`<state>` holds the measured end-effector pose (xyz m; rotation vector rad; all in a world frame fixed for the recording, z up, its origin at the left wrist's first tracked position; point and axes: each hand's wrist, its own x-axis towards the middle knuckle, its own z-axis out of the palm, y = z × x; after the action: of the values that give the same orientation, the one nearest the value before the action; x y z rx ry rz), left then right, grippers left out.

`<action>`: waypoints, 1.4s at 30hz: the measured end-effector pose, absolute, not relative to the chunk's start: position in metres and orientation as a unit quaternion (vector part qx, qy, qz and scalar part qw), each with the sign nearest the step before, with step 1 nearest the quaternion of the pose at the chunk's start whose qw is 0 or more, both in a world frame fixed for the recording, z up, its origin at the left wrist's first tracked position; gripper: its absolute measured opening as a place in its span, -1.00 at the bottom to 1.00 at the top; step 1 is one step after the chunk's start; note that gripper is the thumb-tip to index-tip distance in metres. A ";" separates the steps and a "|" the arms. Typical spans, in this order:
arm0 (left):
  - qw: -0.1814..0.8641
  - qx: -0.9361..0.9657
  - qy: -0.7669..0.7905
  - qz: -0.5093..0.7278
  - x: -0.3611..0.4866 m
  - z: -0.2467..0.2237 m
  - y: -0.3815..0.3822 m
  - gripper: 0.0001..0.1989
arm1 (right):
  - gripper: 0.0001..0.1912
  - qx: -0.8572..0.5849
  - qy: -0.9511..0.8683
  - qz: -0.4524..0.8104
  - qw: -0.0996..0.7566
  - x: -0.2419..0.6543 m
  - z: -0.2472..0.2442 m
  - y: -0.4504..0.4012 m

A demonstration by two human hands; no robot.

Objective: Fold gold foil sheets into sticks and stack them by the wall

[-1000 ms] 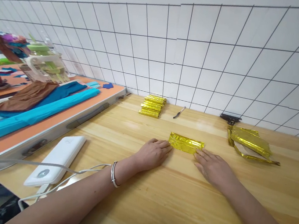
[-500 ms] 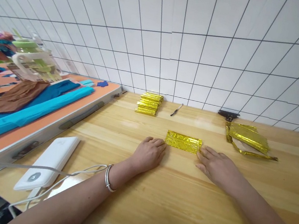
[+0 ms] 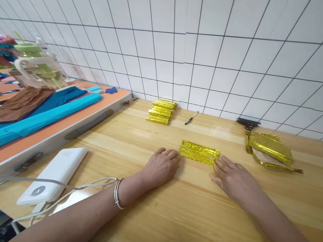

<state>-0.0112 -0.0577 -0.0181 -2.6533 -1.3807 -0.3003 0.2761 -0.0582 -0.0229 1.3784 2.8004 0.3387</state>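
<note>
A rectangular sheet of crinkled gold foil paper [image 3: 199,153] lies flat on the wooden table, with a lengthwise crease across it. My left hand [image 3: 162,164] rests at the sheet's left end, its fingers bent and close together at that edge; the thumb is hidden. At the right end, my right hand [image 3: 234,178] lies palm down, fingers stretched out onto the corner and thumb apart on the wood. Farther back sits a pile of folded gold foil strips [image 3: 162,112]. To the right is a stack of gold foil sheets [image 3: 271,147] with a loose band around its side.
A pen [image 3: 192,118] and a black clip-like object [image 3: 248,123] lie near the tiled wall. On the left are a white power bank [image 3: 53,174] with cables [image 3: 89,186], and an orange-topped board [image 3: 113,97] bearing blue and brown crepe-like material [image 3: 37,123] and a green-lidded jug [image 3: 38,65].
Almost nothing differs. Both hands stay at the two ends of the gold foil paper, and the whole view shifts very slightly.
</note>
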 end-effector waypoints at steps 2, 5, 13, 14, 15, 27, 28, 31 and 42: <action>0.062 -0.878 -0.464 -0.100 -0.011 -0.018 -0.058 -0.74 | -0.52 0.439 0.892 0.105 -0.006 0.276 -0.023 -0.058; 0.060 -0.874 -0.471 -0.104 -0.011 -0.018 -0.058 -0.75 | -0.52 0.440 0.893 0.092 -0.025 0.278 -0.023 -0.059; 0.063 -0.921 -0.379 -0.058 -0.014 -0.016 -0.049 -0.76 | -0.57 0.503 0.860 0.042 -0.080 0.270 -0.019 -0.056; 0.057 -0.919 -0.385 -0.055 -0.012 -0.016 -0.046 -0.75 | -0.57 0.521 0.848 0.035 -0.089 0.266 -0.018 -0.056; 0.053 -0.913 -0.400 -0.056 -0.009 -0.017 -0.044 -0.74 | -0.56 0.538 0.837 0.031 -0.094 0.261 -0.016 -0.055; -0.010 -0.778 -0.613 -0.136 0.039 -0.033 -0.015 -0.49 | -0.40 0.685 0.726 0.034 -0.046 0.208 -0.016 -0.030; -0.016 -0.775 -0.617 -0.135 0.039 -0.034 -0.016 -0.48 | -0.39 0.689 0.722 0.032 -0.047 0.208 -0.017 -0.030; -0.029 -0.766 -0.628 -0.131 0.038 -0.035 -0.016 -0.46 | -0.36 0.700 0.711 0.020 -0.055 0.209 -0.020 -0.032; -0.104 -0.725 -0.666 -0.142 0.041 -0.040 -0.008 -0.48 | -0.31 0.738 0.666 -0.005 -0.106 0.208 -0.034 -0.033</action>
<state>0.0407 -0.0077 -0.0395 -2.4434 -2.2420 -0.4771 0.2079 -0.0330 -0.0340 2.4911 2.2472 -0.0177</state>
